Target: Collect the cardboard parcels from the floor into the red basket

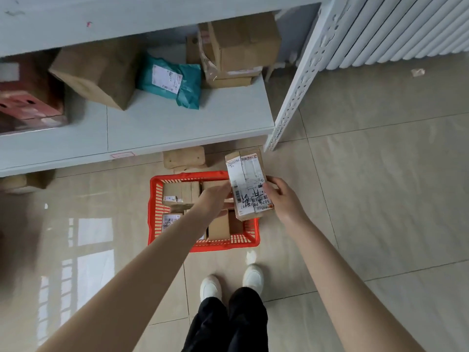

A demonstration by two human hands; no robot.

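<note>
Basket (155, 199), red, sits on floor (368, 199) near shelf's (152, 128) front edge, several parcels (180, 193) already inside. Left hand (214, 199) reaches over basket middle, fingers touching held parcel's left side. Long labelled parcel (250, 185) hangs above basket's right rim. Right hand (281, 196) grips parcel's right side. One more parcel (184, 156) lies on floor behind basket.

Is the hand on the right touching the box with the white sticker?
Touching. The head view shows the right hand with its fingers wrapped onto the right edge of the labelled parcel, held above the red basket.
</note>
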